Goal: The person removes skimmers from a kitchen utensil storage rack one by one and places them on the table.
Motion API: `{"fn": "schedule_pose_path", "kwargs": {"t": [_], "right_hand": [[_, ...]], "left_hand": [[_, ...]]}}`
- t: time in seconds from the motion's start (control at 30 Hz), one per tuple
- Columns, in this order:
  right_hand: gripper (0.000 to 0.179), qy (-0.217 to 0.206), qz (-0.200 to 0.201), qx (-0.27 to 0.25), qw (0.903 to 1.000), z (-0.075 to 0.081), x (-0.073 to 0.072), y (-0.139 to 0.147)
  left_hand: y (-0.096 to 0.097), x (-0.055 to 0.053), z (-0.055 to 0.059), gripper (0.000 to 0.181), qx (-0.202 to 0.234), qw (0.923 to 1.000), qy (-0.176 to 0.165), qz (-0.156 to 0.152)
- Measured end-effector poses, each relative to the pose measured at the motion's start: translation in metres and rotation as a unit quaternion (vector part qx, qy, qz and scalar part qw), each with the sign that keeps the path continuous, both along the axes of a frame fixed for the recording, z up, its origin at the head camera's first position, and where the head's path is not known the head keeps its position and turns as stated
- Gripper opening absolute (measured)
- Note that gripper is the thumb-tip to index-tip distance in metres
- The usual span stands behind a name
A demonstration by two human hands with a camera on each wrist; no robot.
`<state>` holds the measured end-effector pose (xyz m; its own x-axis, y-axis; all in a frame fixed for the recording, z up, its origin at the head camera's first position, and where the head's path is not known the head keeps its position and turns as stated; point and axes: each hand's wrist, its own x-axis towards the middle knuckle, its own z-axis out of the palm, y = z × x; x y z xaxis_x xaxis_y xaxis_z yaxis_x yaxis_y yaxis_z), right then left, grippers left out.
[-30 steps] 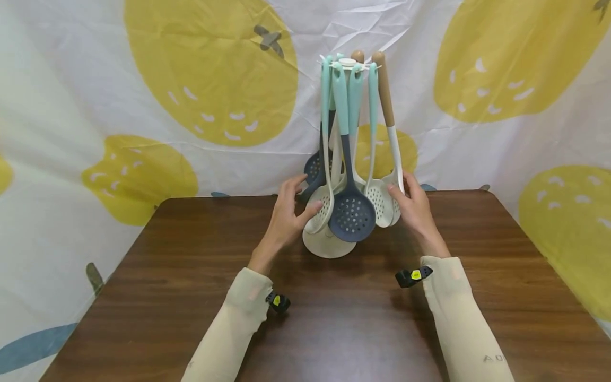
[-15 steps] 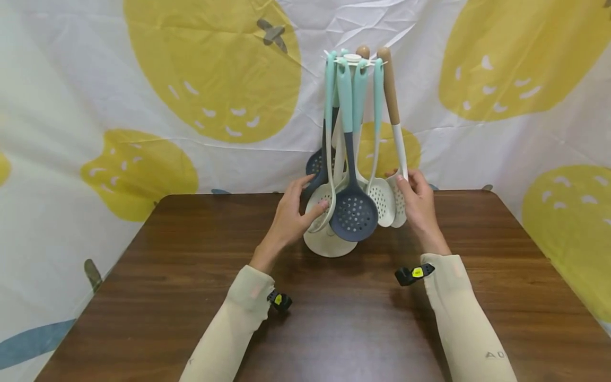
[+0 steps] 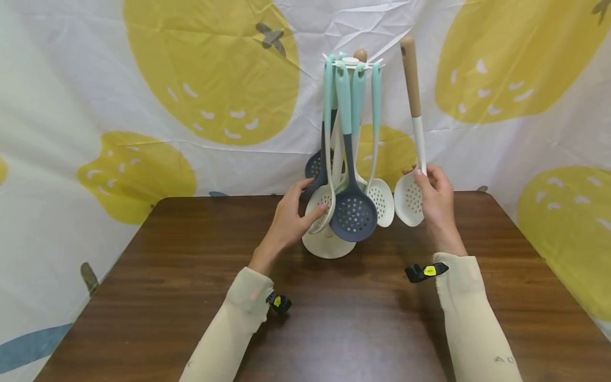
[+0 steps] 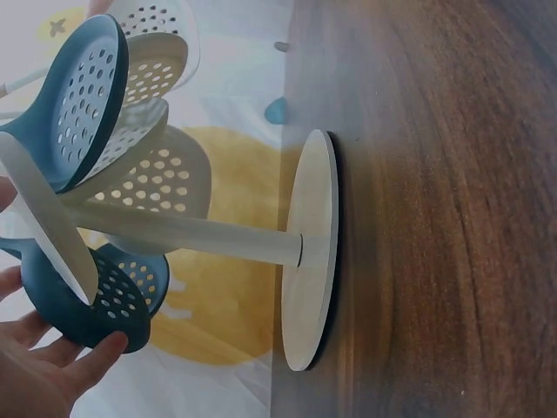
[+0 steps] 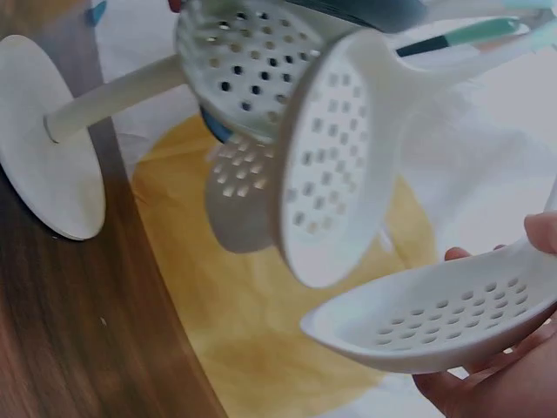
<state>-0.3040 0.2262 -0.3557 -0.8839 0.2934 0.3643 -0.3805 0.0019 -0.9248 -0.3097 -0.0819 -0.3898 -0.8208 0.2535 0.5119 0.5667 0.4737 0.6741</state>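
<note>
My right hand (image 3: 436,199) pinches a white skimmer with a wooden handle (image 3: 411,79) low on its stem, just above the perforated bowl (image 5: 452,305). The skimmer stands upright, handle up, to the right of a white rotating utensil stand (image 3: 329,245). Mint-handled utensils hang from the stand, among them a dark blue skimmer (image 3: 353,215) in front and a white slotted spoon (image 3: 381,202). At the left side of the stand, my left hand (image 3: 288,217) rests with its thumb on a white skimmer (image 3: 319,209) and loosely spread fingers against a dark blue ladle (image 4: 83,305).
The stand's round base sits on a dark brown wooden table (image 3: 343,329). A white curtain (image 3: 229,175) with yellow lemon prints hangs behind the table's back edge. Another wooden handle (image 3: 360,55) shows at the back of the stand.
My right hand has taken the wooden-handled skimmer off the stand and moved it to the right, apart from the other utensils. My left hand has hardly moved.
</note>
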Motion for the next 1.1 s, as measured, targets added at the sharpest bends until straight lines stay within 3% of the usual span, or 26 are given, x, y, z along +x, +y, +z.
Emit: {"fn": "schedule_pose_path", "kwargs": {"t": [0.27,0.6,0.83,0.97,1.1], "right_hand": [[0.015,-0.039,0.006,0.009,0.9992,0.009,0.007,0.019],[0.008,-0.053,0.074,-0.007,0.9959,0.011,0.014,0.047],[0.008,-0.1,0.082,-0.017,0.9914,0.012,0.021,0.066],[0.009,-0.122,0.08,0.013,0.9892,0.009,0.025,0.072],[0.014,-0.157,0.062,0.108,0.9796,0.003,0.029,0.079]], "left_hand": [[-0.002,0.001,0.006,0.07,-0.012,0.9998,-0.017,-0.001],[-0.015,0.001,0.009,0.065,-0.01,0.9995,-0.028,0.012],[-0.012,0.002,0.008,0.067,-0.021,0.9988,-0.044,-0.003],[-0.009,0.002,0.007,0.066,-0.019,0.9988,-0.045,-0.001],[-0.008,0.001,0.006,0.066,-0.017,0.9988,-0.045,-0.002]]}}
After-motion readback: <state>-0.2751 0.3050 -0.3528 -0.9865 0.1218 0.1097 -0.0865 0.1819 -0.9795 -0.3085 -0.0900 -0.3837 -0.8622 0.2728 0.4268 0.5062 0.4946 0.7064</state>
